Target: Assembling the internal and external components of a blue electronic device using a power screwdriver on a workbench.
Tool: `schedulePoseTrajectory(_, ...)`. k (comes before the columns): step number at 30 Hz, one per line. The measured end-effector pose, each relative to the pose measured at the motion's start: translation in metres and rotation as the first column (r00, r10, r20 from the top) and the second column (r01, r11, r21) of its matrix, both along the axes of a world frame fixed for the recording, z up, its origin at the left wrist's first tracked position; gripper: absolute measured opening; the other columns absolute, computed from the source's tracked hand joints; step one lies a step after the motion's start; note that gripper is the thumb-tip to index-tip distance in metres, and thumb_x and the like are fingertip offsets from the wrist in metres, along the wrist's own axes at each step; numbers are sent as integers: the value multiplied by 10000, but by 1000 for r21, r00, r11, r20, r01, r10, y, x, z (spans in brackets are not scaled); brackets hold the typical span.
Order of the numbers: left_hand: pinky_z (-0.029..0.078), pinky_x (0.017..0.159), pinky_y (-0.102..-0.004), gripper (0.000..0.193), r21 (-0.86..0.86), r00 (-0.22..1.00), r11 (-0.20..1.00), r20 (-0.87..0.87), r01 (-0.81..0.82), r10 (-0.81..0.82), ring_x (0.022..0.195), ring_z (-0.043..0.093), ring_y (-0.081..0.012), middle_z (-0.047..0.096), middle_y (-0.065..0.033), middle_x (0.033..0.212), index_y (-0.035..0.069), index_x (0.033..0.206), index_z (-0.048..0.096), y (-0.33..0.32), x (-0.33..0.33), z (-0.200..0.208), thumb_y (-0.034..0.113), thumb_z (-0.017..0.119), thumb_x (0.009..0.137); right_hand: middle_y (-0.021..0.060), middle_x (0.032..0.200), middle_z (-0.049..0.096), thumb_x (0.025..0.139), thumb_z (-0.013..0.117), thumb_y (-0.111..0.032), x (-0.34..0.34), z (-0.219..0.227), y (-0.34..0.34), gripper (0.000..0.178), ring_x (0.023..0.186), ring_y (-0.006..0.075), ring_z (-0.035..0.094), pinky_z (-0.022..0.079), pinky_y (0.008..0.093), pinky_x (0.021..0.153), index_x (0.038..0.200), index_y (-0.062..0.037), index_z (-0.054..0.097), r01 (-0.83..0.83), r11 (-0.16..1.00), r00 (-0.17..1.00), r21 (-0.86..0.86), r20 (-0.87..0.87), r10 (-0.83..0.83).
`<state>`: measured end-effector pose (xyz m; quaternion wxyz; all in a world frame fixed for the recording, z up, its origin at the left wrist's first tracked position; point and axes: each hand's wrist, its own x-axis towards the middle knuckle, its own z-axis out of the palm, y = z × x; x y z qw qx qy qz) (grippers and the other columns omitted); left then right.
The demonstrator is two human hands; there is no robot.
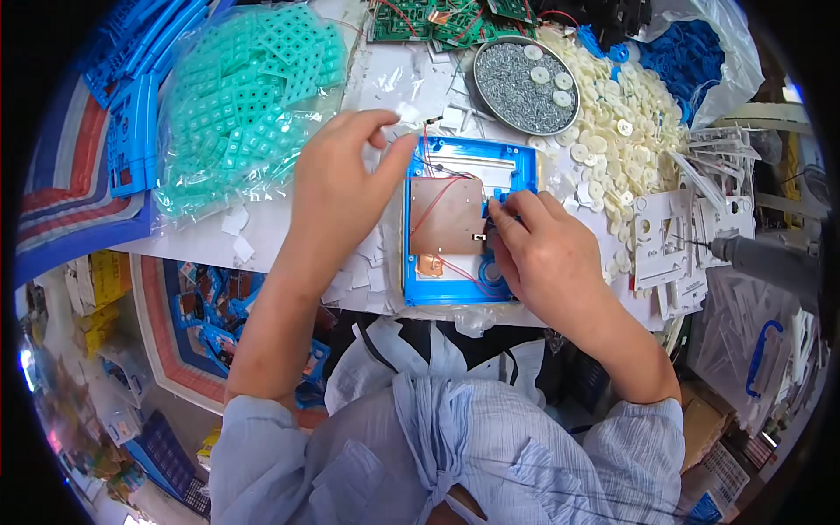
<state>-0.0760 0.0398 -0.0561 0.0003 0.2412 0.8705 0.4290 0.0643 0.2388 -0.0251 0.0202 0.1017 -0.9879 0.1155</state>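
In front of me lies a blue plastic casing (429,296), open side up, with a flat brown circuit board (444,214) inside it. Thin red and dark wires run over the board, and a small slide switch (479,237) sits near its right edge. My left hand (346,179) hovers at the casing's upper left, thumb and fingers apart, holding nothing. Close to its fingertips, a small dark part on a red wire (432,121) sticks up beyond the casing. My right hand (549,249) reaches over the casing's right wall with fingers pinched together; whatever lies between them is hidden.
A clear bag of turquoise keypads (254,96) lies left, beside stacked blue casings (133,140). Beyond are green circuit boards (411,22) and a round dish of screws (516,87). Cream discs (626,131) spread at right, near a grey-handled tool (761,260) and white panels (658,241).
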Motion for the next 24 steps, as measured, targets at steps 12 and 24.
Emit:
schedulePoseTrajectory(12, 454, 685, -309, 120, 108, 974, 969, -59, 222, -217, 734, 607, -185, 654, -62, 810, 26, 838, 696, 19, 15, 9, 77, 795, 793, 145, 1068, 668, 864, 707, -34, -11, -2, 5, 405, 796, 243, 661, 537, 317, 690, 1266, -21, 666, 102, 723, 978, -684, -63, -198)
schedulePoseTrajectory(24, 413, 800, -406, 169, 40, 870, 928, -365, 371, -332, 781, 580, -255, 621, -59, 845, 76, 870, 669, 13, 17, -2, 59, 788, 752, 138, 1021, 672, 848, 686, 1, -17, 5, 10, 378, 809, 284, 673, 545, 356, 700, 1225, -26, 680, 31, 744, 998, -668, -24, -64)
